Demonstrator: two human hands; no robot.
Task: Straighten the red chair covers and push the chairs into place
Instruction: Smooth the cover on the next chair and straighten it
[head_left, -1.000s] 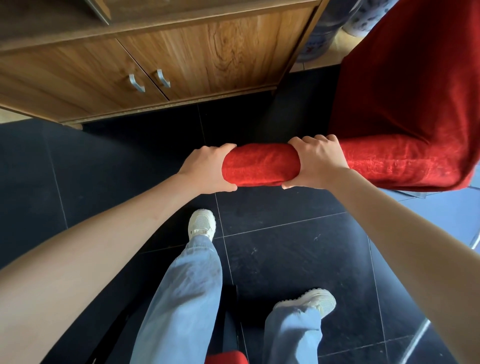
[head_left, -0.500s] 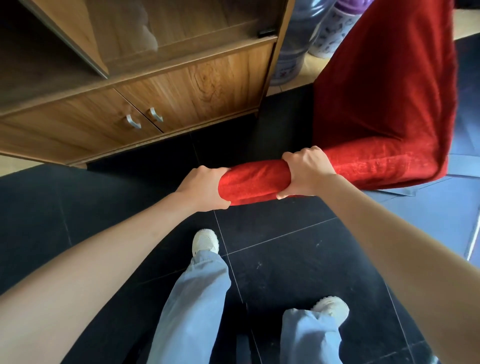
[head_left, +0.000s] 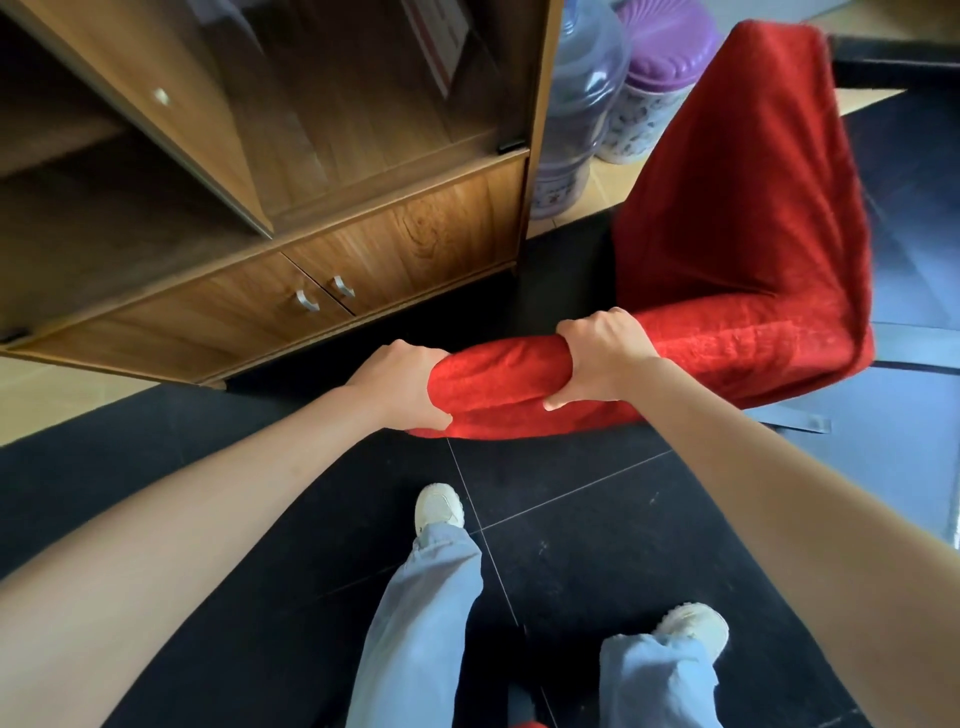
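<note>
The red chair cover (head_left: 737, 218) was gripped at its top edge by left hand (head_left: 402, 382) and right hand (head_left: 597, 358), nine and three o'clock; smoothing seemed unfinished, pushing undone.

I note the red-covered chair (head_left: 727, 249) has swung farther from the wooden cabinet (head_left: 363, 249). More of its back and the water jug (head_left: 576, 119) behind now show. My feet have stepped forward.

A home room: wooden cabinet (head_left: 311, 218), water jug (head_left: 576, 119), tiled floor (head_left: 571, 519).
</note>
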